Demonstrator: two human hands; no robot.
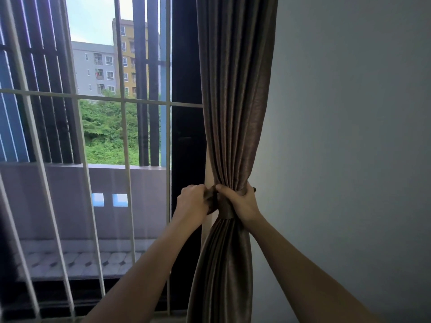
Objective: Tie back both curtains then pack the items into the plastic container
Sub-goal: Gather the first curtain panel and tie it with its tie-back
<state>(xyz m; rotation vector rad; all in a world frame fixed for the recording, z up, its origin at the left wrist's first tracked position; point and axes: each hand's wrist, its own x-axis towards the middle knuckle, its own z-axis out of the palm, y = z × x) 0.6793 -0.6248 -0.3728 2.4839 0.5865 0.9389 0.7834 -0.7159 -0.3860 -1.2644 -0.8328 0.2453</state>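
Observation:
A brown pleated curtain hangs at the right side of the window, gathered into a narrow bunch at waist height. A matching brown tieback band wraps the bunch. My left hand pinches the band's loose end at the curtain's left edge. My right hand is closed around the gathered curtain and the band from the right, thumb on the front. The other curtain, the plastic container and the items are out of view.
A plain grey wall fills the right side. Left of the curtain is a glass window with white metal bars and a dark frame, a balcony beyond.

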